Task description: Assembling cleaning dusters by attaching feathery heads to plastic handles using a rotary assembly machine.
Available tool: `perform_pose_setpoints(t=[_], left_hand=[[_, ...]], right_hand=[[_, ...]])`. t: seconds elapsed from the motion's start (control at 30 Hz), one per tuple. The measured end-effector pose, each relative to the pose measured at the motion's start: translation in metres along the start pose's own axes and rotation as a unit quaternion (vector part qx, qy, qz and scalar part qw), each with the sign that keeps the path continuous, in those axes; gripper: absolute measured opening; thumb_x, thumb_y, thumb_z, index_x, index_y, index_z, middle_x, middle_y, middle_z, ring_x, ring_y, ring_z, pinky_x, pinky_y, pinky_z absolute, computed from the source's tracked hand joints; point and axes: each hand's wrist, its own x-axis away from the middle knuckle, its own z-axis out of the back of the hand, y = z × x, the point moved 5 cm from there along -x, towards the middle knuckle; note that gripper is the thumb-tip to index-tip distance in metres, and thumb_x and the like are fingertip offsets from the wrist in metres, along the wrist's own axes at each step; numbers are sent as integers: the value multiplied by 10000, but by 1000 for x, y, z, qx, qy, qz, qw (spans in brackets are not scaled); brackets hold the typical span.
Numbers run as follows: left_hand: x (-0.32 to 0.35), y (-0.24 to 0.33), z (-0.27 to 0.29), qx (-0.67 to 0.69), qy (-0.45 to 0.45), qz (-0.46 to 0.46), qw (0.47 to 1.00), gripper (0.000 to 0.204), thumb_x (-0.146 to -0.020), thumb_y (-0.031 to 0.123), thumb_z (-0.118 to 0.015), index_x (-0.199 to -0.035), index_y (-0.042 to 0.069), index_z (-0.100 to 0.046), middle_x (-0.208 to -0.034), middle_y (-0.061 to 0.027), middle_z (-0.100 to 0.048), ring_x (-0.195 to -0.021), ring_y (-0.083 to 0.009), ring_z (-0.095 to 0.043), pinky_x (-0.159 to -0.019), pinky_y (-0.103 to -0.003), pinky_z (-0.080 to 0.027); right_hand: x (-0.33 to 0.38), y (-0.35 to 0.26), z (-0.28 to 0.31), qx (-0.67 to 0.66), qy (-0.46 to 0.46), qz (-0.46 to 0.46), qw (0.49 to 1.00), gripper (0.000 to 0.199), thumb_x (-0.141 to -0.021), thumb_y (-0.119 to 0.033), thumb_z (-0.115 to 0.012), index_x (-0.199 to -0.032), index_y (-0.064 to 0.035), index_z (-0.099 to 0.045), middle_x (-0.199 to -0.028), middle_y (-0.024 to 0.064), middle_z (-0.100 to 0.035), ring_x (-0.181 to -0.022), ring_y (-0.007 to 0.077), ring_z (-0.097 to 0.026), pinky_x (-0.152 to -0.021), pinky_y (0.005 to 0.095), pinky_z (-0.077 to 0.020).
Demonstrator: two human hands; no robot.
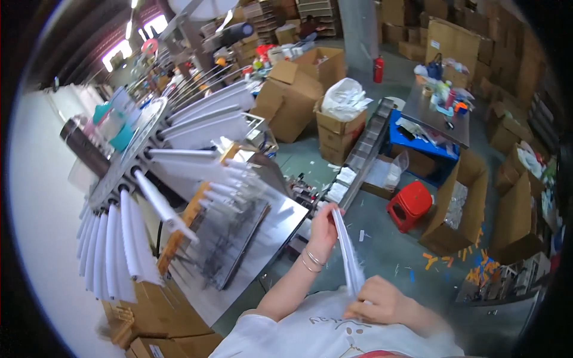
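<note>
Just right of frame centre: thin white strip bundle [348, 250], top pinched by left hand [322, 230], bottom closed in right hand [376, 301]. Best held taut, edges even.

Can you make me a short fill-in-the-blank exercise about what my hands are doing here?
1. Both hands hold a bundle of flat ____ strips.
2. The left hand grips the bundle's ____ end.
3. The right hand grips its ____ end.
4. On the floor stands a plastic stool coloured ____.

Missing words: white; upper; lower; red
</note>
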Motion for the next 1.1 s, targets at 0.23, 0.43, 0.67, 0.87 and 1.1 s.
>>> perform_pose_setpoints(t=[0.23,0.43,0.67,0.87,1.1], left_hand=[[-25,-97,-41,-27,3,169,985,106,-836,122,-610,-796,25,-594,-735,-98,-610,-744,-234,-632,-670,-326,-540],[-47,-90,-86,-27,-41,148,988,128,-863,161,-580,-815,47,-613,-757,-71,-632,-710,-183,-612,-677,-291,-512],[-101,-48,-81,-2,-33,57,998,154,-907,199,-577,-880,59,-635,-803,-13,-635,-720,-120,-583,-672,-252,-471],[-90,27,-121,-271,133,-213,929,250,-956,254,-540,-1061,35,-597,-884,-4,-614,-862,-98,-570,-767,-242,-457],[-39,77,-152,-552,-294,61,778,106,-826,85,-694,-897,9,-676,-897,-62,-603,-843,-116,-570,-752,-257,-444]], right_hand=[[35,89,48,-275,-52,-219,935,142,-806,-132,-694,-931,-74,-660,-820,38,-609,-783,186,-584,-715,296,-455],[75,274,20,-328,272,-557,713,225,-924,-262,-589,-950,-51,-663,-848,1,-642,-772,119,-569,-741,274,-448],[29,378,-28,-571,214,-537,583,152,-894,-187,-611,-873,-48,-669,-786,12,-625,-716,109,-549,-689,252,-420],[-37,455,-13,-625,145,-517,566,158,-862,-125,-563,-847,15,-634,-920,167,-665,-906,267,-630,-833,393,-482],[-84,519,37,-578,160,-518,610,179,-849,-118,-548,-772,23,-624,-854,170,-660,-813,250,-631,-778,358,-501]])
